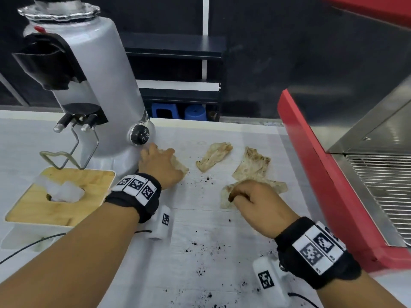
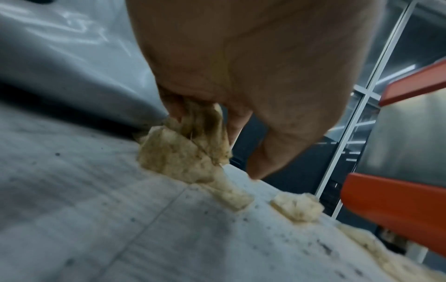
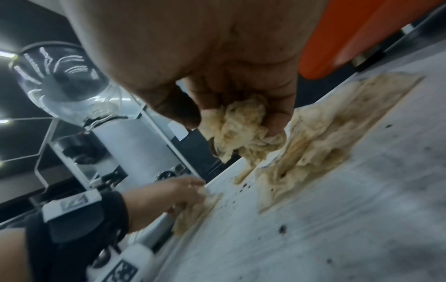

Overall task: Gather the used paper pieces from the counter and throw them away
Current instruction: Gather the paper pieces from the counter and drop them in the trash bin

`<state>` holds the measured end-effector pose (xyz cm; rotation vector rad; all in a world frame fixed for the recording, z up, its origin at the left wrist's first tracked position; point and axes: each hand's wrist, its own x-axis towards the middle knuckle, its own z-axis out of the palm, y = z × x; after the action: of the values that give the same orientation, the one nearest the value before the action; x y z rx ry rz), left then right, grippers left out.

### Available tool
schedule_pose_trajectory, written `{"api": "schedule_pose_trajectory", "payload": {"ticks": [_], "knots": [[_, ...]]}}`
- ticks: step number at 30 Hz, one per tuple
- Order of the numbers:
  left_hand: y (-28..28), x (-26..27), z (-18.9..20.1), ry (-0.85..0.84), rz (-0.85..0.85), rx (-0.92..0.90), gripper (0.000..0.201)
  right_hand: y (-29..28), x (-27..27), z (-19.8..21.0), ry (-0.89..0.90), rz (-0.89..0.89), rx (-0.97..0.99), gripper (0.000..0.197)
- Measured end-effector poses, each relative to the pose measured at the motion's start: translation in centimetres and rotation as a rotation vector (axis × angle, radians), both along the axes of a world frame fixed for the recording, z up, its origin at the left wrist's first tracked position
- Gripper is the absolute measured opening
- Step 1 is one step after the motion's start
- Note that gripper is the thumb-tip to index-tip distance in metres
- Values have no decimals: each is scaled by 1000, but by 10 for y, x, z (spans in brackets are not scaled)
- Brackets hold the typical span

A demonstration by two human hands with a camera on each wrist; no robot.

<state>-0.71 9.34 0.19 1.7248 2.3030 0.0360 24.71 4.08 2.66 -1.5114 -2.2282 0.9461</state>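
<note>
Several stained brownish paper pieces lie on the white counter (image 1: 222, 230). My left hand (image 1: 159, 164) pinches one paper piece (image 2: 178, 152) beside the grinder's base, its lower part still touching the counter. My right hand (image 1: 255, 202) grips a crumpled paper piece (image 3: 241, 124), whose flat end (image 1: 275, 185) trails on the counter. Another paper piece (image 1: 214, 155) lies loose between my hands, farther back. One more paper piece (image 1: 253, 162) lies just beyond my right hand.
A silver coffee grinder (image 1: 97, 90) stands at the left, with a wooden-topped box (image 1: 44, 203) in front of it. A red and steel machine (image 1: 347, 174) borders the right side. Dark coffee grounds (image 1: 200, 245) are scattered over the near counter.
</note>
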Motion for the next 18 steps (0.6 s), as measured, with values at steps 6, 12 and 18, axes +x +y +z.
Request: {"api": "schedule_pose_trajectory", "payload": {"ticks": [6, 12, 18], "knots": [[9, -4, -22, 37, -89, 54, 25, 30, 35, -15, -201, -331, 118, 42], [17, 13, -10, -320, -201, 431, 37, 43, 25, -30, -292, -336, -15, 75], [46, 43, 2, -404, -265, 385, 42, 45, 17, -44, -414, -268, -23, 34]]}}
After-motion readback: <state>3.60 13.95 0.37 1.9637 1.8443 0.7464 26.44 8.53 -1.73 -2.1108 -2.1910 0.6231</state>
